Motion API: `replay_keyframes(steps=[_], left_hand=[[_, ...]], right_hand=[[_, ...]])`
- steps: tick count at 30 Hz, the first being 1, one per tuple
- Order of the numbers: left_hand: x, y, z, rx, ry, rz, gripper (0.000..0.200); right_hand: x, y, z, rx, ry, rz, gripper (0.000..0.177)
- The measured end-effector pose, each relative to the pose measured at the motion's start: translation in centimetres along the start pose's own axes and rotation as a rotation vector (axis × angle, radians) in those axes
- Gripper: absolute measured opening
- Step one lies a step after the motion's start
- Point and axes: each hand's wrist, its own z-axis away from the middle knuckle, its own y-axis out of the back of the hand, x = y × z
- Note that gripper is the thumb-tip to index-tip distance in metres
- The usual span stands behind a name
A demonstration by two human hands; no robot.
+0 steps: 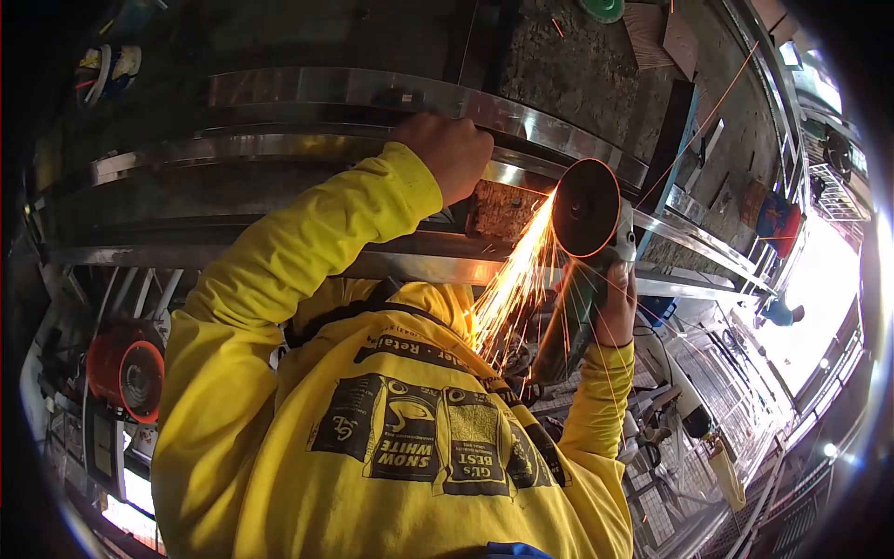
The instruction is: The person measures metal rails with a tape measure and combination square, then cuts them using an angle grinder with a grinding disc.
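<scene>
Angle grinder (579,279), dark body w/ 1 round rust-orange disc (585,207), held upright in right hand (616,307). Disc edge meets a long, shiny steel bar (279,145) running L-R across the view. Orange sparks (510,284) stream down-left from the contact pt. Left hand (449,154) grips the bar near the disc.

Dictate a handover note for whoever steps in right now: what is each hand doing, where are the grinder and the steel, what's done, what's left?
Left hand: fingers closed on the steel rail, steadying it.
Right hand: shut on the angle grinder, with its disc at the steel beside a chipboard block.
Done: grinding is under way, and sparks are flying toward the chest.
Left: cannot tell how much remains.
</scene>
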Motion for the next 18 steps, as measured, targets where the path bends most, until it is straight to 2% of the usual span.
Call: replay_keyframes(steps=[3, 6, 12, 14, 18], left_hand=[[0.1, 0.1, 0.0, -0.011, 0.011, 0.000, 0.013], [0.2, 0.2, -0.1, -0.042, 0.024, -0.002, 0.013], [0.3, 0.6, -0.3, -0.077, 0.036, -0.001, 0.012], [0.2, 0.5, -0.3, -0.074, 0.032, -0.001, 0.012], [0.2, 0.5, -0.3, -0.061, 0.025, -0.003, 0.012]], right_hand=[[0.7, 0.1, 0.2, 0.074, 0.049, 0.020, 0.053], [1.1, 0.7, 0.5, 0.005, 0.017, -0.003, 0.054], [3.2, 2.2, 0.9, 0.177, 0.076, 0.159, 0.056], [3.2, 2.0, 1.2, 0.160, 0.034, 0.083, 0.054], [1.9, 1.1, 0.8, -0.006, 0.006, -0.053, 0.052]])
